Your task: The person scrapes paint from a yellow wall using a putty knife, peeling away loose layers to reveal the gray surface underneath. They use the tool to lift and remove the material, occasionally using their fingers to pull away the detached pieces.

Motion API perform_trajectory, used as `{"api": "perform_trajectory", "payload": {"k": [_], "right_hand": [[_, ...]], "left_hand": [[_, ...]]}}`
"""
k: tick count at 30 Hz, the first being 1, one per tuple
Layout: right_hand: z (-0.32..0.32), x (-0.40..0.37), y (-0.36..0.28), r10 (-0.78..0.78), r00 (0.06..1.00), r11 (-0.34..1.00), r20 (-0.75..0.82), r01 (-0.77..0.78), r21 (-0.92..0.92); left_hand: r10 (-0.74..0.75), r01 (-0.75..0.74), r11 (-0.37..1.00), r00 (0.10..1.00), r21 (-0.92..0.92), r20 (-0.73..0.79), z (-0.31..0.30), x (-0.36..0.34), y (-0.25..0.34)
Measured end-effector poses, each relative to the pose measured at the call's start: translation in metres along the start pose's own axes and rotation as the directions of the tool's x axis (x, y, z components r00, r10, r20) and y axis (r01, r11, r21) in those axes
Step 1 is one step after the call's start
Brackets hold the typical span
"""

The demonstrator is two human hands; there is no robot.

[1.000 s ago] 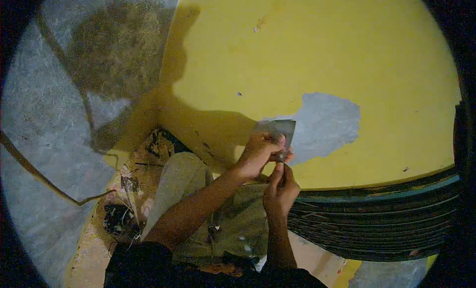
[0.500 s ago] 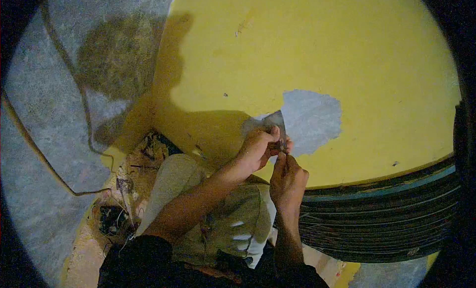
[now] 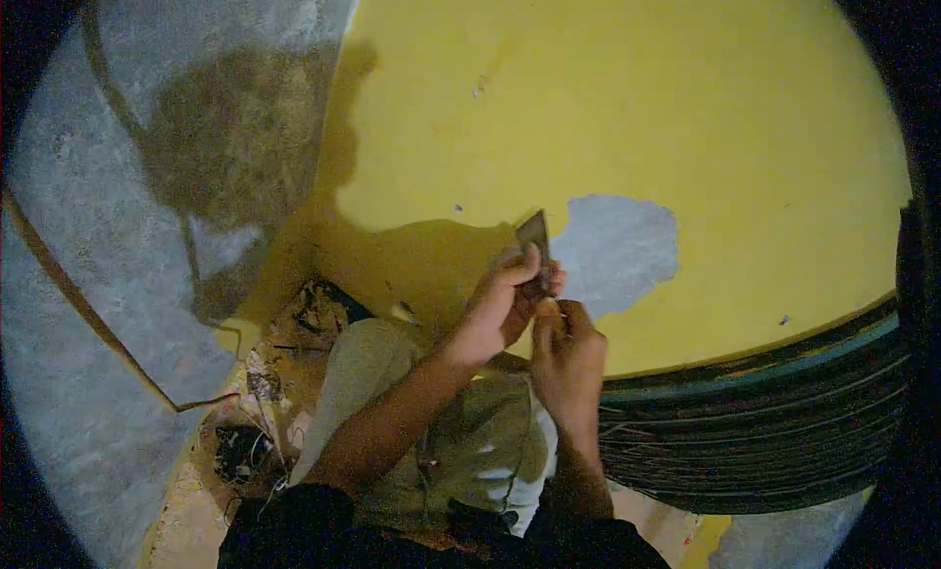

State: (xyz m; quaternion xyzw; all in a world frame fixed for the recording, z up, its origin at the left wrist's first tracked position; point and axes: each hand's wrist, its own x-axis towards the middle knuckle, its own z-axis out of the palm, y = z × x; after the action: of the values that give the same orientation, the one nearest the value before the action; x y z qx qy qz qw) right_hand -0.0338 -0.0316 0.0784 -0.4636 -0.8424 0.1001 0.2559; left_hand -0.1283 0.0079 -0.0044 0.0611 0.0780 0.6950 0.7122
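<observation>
My left hand (image 3: 505, 299) is closed around a thin, dark grey flat piece (image 3: 534, 234) with a straight edge and a pointed top corner, its thumb pressed on the face. Its exact kind does not show. Just below, my right hand (image 3: 571, 348) is pinched at the lower end of the same piece, fingertips almost touching the left fingers. Whether anything small sits in that pinch is hidden. Both hands are above the yellow surface (image 3: 706, 118), beside an irregular pale grey patch (image 3: 622, 250) on it.
A stack of dark, curved-edged sheets (image 3: 745, 442) lies at the lower right. At the left, a brown cord (image 3: 98, 324) runs over the grey floor (image 3: 88, 226) toward a small black object with loose wires (image 3: 240, 451). My bent knee (image 3: 372, 358) is below the left forearm.
The view has shifted a little, so the surroundings sit lower and further right. The flat piece has turned slightly more upright in my left hand; the right hand stays at its lower end.
</observation>
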Motion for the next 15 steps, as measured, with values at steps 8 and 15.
{"api": "perform_trajectory", "payload": {"k": [8, 15], "right_hand": [[-0.056, -0.002, 0.005, -0.069, 0.996, 0.944, -0.057, 0.047, -0.325], [-0.050, 0.008, 0.002, -0.108, 0.993, 0.941, -0.043, 0.088, -0.327]], "left_hand": [[0.016, 0.019, 0.978, 0.986, -0.206, 0.168, 0.018, 0.027, -0.046], [0.111, -0.055, 0.968, 0.969, -0.247, 0.220, 0.036, 0.009, -0.034]]}}
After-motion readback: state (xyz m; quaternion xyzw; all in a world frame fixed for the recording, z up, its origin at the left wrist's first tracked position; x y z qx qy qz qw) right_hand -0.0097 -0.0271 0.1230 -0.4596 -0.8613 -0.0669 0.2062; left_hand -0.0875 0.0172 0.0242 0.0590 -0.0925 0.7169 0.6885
